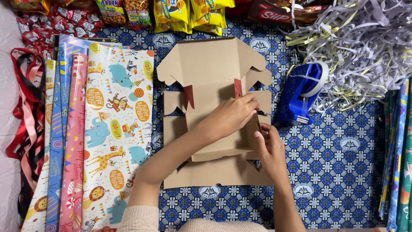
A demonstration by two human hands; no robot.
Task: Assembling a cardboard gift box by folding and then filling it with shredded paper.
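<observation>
At the cardboard box (214, 111) right edge, both hands' fingers (251, 103) seemingly pinch its side flap (256, 124), tape dispenser (300, 92) nearby.

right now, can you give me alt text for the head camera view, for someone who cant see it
Two bare hands fold up the right side wall of a flat brown cardboard box on a blue patterned cloth; the left hand and right hand both grip it. Wrapping paper lies left, a blue tape dispenser and shredded paper right.
</observation>
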